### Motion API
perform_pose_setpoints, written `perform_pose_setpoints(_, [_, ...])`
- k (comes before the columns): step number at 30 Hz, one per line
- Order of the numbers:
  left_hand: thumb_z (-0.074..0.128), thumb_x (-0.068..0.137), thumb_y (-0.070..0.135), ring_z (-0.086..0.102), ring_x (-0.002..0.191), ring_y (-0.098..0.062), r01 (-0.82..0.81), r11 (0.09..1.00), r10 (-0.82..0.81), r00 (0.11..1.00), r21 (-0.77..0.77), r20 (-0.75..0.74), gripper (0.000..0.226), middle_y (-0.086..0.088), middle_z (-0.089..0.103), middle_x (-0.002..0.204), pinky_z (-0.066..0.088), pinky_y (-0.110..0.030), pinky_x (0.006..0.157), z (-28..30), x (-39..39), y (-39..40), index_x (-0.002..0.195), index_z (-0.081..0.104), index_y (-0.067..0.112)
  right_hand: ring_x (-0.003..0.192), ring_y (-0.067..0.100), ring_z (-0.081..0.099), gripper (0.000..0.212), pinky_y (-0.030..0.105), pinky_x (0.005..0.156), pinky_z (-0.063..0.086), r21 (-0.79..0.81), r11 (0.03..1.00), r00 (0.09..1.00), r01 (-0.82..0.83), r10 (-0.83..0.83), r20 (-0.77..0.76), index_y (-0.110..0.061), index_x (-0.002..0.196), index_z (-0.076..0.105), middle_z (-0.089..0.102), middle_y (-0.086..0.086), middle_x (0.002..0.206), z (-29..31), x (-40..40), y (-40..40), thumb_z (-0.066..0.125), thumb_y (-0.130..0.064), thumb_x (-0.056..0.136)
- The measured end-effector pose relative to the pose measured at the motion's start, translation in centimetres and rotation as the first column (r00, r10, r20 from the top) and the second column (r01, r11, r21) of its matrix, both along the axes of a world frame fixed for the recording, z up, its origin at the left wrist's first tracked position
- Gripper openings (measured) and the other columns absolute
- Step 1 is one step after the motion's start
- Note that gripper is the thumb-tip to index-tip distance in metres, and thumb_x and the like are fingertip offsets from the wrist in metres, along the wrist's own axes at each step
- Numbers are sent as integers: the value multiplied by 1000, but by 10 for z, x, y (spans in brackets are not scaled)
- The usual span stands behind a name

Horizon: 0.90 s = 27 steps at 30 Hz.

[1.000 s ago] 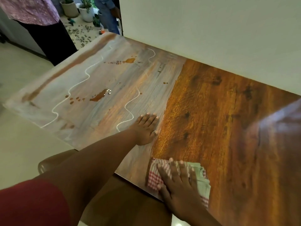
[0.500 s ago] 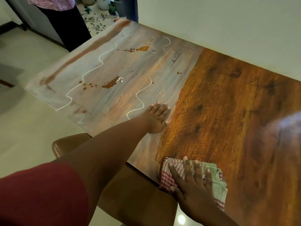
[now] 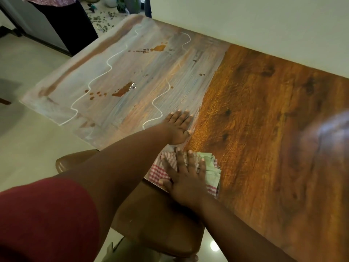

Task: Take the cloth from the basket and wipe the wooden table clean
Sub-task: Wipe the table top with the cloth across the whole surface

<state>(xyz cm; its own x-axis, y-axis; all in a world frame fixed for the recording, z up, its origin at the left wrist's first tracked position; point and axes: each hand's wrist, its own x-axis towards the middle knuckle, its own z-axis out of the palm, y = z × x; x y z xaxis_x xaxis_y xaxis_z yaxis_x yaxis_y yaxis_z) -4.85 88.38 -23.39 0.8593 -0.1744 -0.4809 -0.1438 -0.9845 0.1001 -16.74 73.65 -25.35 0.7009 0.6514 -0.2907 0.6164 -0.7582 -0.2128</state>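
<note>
A folded cloth [image 3: 211, 168], red-and-white checked with a pale green part, lies at the near edge of the wooden table [image 3: 264, 120]. My right hand [image 3: 186, 176] presses flat on it with fingers spread. My left hand [image 3: 178, 127] rests flat on the tabletop just beyond the cloth, at the line where the pale, smeared left part meets the bare brown wood. White wavy lines [image 3: 100, 76] and brown spill patches [image 3: 122, 90] mark the smeared part. No basket is in view.
A brown chair seat [image 3: 151, 214] stands under the table's near edge, below my arms. The table's far side meets a white wall [image 3: 245, 21]. A person in dark trousers [image 3: 73, 21] stands at the far left, near plant pots and scattered pebbles.
My right hand has slid the cloth along the near edge toward my left hand, so the two now lie close together. The left hand stays planted on the table.
</note>
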Motion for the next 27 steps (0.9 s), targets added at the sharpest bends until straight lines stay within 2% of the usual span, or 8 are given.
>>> perform_pose_setpoints(3, [11,101,48,-20,145,-24,-4,1000,4,1000,-7,15,62,-2,-22,158,-13,-41,117,-2,2,1,151,-15,21,134,32,-39,62,53,101,-33,7,1000,1000,17,-17,-14,-49,142,-25,-36,-1,150,4,-7,1,12,-65,95])
perform_pose_setpoints(6, [9,101,50,-22,144,-25,13,1000,-13,1000,-13,11,63,-3,-23,158,-15,-41,115,-8,5,4,151,-16,22,142,37,-21,57,53,107,-23,-32,997,998,69,-69,-8,-50,147,-9,-22,-1,157,5,-24,-24,8,-64,94])
perform_pose_setpoints(10, [8,99,52,-25,143,-26,25,999,-26,1000,-33,-8,64,-3,-24,158,-17,-41,113,-16,7,8,150,-16,22,130,26,-45,58,49,103,-31,-93,992,987,84,-95,-127,-59,134,-29,-44,-12,144,7,-34,-52,-11,-77,81])
perform_pose_setpoints(18, [10,100,46,-27,142,-29,17,995,-18,1000,-95,-10,63,-6,-25,157,-19,-43,114,-11,4,6,150,-16,18,123,31,-51,61,53,98,-35,-216,965,975,151,-182,-128,-54,132,-36,-51,-1,139,15,-23,-15,-2,-72,85])
perform_pose_setpoints(20, [12,100,44,-21,144,-30,80,996,-78,996,-50,54,65,-12,-17,159,-15,-45,116,-4,5,4,151,-10,11,123,32,-51,62,54,96,-36,-216,958,970,189,-217,-112,-51,134,-36,-51,2,140,13,-14,7,4,-68,90])
perform_pose_setpoints(22, [19,99,42,-6,146,-34,170,986,-167,972,-3,168,65,-20,2,159,-11,-46,117,6,13,2,151,8,4,121,32,-53,63,53,94,-38,-210,955,965,212,-238,-110,-49,136,-35,-50,3,141,12,-4,24,5,-67,91])
perform_pose_setpoints(25, [27,97,41,20,141,-37,202,977,-175,944,-73,279,57,-23,32,147,0,-50,118,16,31,8,140,36,4,123,30,-50,61,50,93,-39,-183,957,965,225,-244,-93,-53,135,-33,-47,-1,143,11,10,30,2,-71,88])
perform_pose_setpoints(27, [31,96,41,25,138,-35,205,971,-158,935,-121,319,52,-21,38,143,3,-50,118,13,43,18,134,43,7,130,29,-43,60,48,95,-39,-158,955,962,252,-265,-70,-56,135,-31,-44,-4,144,10,18,30,2,-72,88])
